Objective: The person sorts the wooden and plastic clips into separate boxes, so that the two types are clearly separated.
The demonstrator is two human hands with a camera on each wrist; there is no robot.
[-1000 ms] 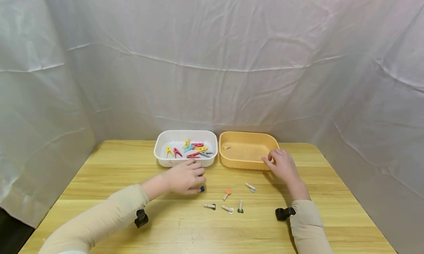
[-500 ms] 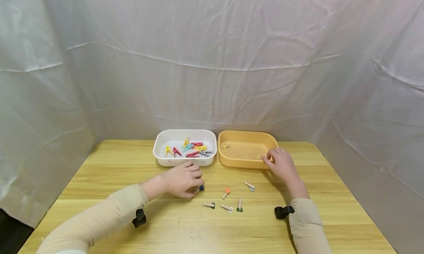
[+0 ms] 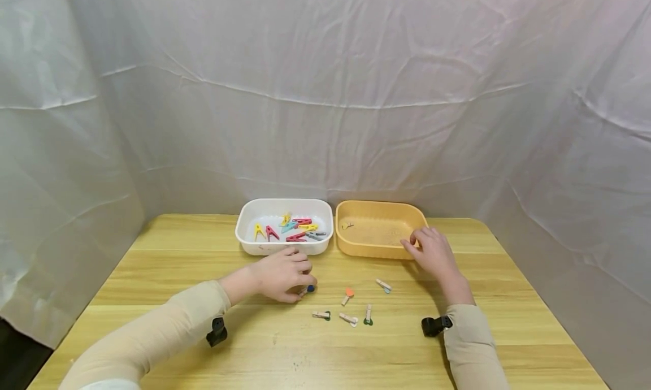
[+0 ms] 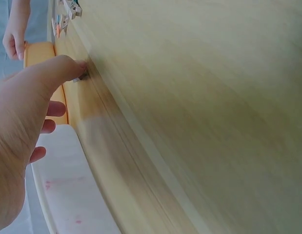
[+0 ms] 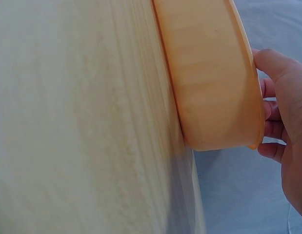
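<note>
Head cam is looking down toward 12 o'clock from way back; wrist cams are skimming the table (image 3: 152, 254) close-up, sharing the orange tray (image 5: 209, 78).

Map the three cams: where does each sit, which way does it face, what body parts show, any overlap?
Head: above, facing forward and down at the table; both sleeves, left hand on a blue-tipped peg, right hand at the orange tray.
Left wrist: low over the tabletop, looking along the left hand to the trays.
Right wrist: low, facing the orange tray's wall; right fingers on its rim.
Shared: all three show the orange tray.
</note>
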